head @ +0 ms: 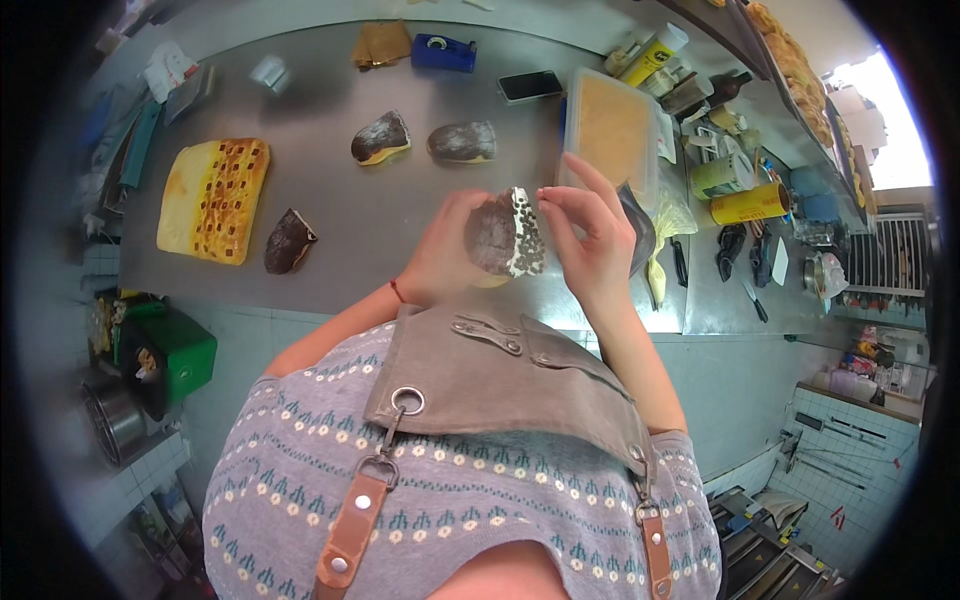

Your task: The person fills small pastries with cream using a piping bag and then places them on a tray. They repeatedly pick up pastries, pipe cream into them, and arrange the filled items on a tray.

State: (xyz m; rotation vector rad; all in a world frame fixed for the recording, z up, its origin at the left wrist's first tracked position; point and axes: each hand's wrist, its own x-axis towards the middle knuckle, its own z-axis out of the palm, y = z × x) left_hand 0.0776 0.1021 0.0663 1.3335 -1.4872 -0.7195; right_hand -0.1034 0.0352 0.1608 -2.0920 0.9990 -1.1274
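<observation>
My left hand (pixel 448 238) holds a half-round, chocolate-coated pastry (pixel 493 236) above the steel table, its cut side turned to the right. White cream and small dark chips cover that cut side. Just right of it is my right hand (pixel 592 232), thumb and index finger nearly together at the pastry's edge; whether a chip is between them cannot be told. Three similar dark pastries lie on the table: one at the upper middle (pixel 381 138), one beside it (pixel 463 142), and one to the left (pixel 290 241). A dark pouch (pixel 637 229) is partly hidden behind my right hand.
A flat yellow bread (pixel 214 201) lies at the left. Beyond my hands are a blue tape dispenser (pixel 443 53), a phone (pixel 529 86) and a lidded plastic container (pixel 611 139). A piping bag (pixel 658 262) and a black-handled knife (pixel 679 262) lie at the right.
</observation>
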